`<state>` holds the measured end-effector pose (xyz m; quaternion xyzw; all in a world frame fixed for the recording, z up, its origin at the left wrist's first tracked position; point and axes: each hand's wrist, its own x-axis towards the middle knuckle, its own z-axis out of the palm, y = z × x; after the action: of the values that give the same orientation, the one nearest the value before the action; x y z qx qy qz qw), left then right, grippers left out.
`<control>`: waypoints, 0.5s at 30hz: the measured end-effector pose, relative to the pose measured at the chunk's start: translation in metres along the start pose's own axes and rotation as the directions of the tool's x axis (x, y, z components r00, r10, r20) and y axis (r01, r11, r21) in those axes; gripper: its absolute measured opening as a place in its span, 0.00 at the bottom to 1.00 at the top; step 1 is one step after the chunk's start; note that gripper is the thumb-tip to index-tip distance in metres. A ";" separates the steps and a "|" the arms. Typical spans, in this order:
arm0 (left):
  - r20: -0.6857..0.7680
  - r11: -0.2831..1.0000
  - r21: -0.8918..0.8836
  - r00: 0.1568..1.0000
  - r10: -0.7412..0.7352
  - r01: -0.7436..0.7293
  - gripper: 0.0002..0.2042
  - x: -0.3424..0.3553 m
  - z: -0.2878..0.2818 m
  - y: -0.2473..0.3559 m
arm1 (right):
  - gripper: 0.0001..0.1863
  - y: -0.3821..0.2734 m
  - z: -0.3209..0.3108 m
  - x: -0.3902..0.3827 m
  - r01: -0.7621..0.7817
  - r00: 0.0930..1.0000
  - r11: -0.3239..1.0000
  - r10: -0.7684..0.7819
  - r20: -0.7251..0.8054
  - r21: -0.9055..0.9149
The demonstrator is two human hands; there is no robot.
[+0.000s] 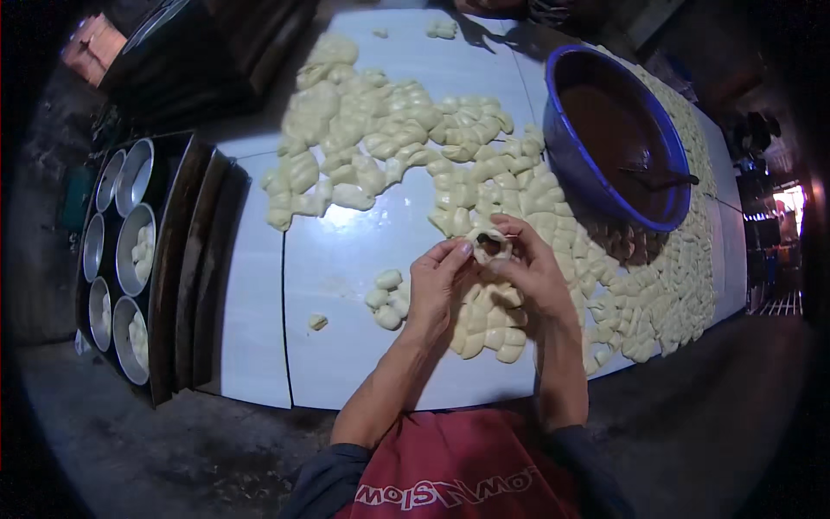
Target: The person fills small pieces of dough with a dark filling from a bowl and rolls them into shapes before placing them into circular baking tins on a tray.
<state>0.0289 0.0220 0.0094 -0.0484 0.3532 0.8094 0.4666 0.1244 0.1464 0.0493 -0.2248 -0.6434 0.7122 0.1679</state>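
My left hand and my right hand are both closed on the edges of a small dough piece. It is cupped open toward me, and a dark brown filling shows in its middle. Flat cut dough pieces lie on the table directly under my hands. Left of my left wrist, several smooth, rounded dough balls sit in a cluster. A little dough scrap rests farther left.
A large blue basin of brown filling, a utensil handle inside, stands at the right. Cut dough covers much of the white table. At the left, round metal pans, some holding dough balls, sit beside stacked dark trays.
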 end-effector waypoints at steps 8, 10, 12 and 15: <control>-0.107 0.927 0.323 0.966 0.233 -0.188 0.17 -0.022 -0.019 0.028 | 0.11 0.022 0.073 -0.006 0.201 0.926 0.789 -0.347 -0.150 -0.580; -0.119 0.875 0.457 0.964 0.238 -0.160 0.18 -0.023 -0.017 0.042 | 0.09 0.022 0.080 -0.001 0.276 0.889 0.754 -0.435 -0.139 -0.596; -0.039 0.933 0.239 0.957 0.286 -0.269 0.18 -0.013 -0.025 0.041 | 0.10 0.029 0.084 0.002 0.091 0.977 0.985 -0.117 -0.178 -0.146; -0.032 0.976 0.204 0.996 0.084 -0.075 0.16 -0.016 -0.031 0.068 | 0.14 0.021 0.078 -0.002 0.025 0.992 0.994 -0.038 -0.123 -0.104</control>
<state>-0.0237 -0.0304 0.0284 -0.0029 0.4450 0.7861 0.4290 0.0856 0.0771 0.0346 -0.2669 -0.6707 0.6603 0.2071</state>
